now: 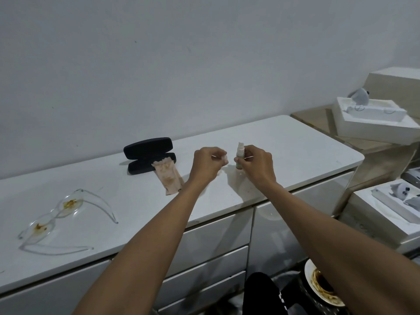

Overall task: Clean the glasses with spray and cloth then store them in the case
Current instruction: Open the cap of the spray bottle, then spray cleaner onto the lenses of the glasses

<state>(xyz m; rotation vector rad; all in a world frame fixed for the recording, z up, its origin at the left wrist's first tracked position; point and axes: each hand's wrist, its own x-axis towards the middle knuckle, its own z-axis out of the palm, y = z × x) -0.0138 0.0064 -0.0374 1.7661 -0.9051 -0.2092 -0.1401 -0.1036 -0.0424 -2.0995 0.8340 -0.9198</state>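
Clear-framed glasses (59,214) with brown smears on both lenses lie unfolded at the left of the white cabinet top (295,142). A black case (148,154) stands open near the wall, and a beige cloth (169,178) lies partly on its lower half. My right hand (256,165) grips a small spray bottle (240,154) upright above the top. My left hand (208,163) is just left of it, fingers pinched on a small white cap (225,158).
White boxes (372,120) with small items stand on a lower surface at the right, another box (386,214) nearer. A dirty plate (322,287) sits on the floor at the lower right. Drawer fronts run below the cabinet's front edge.
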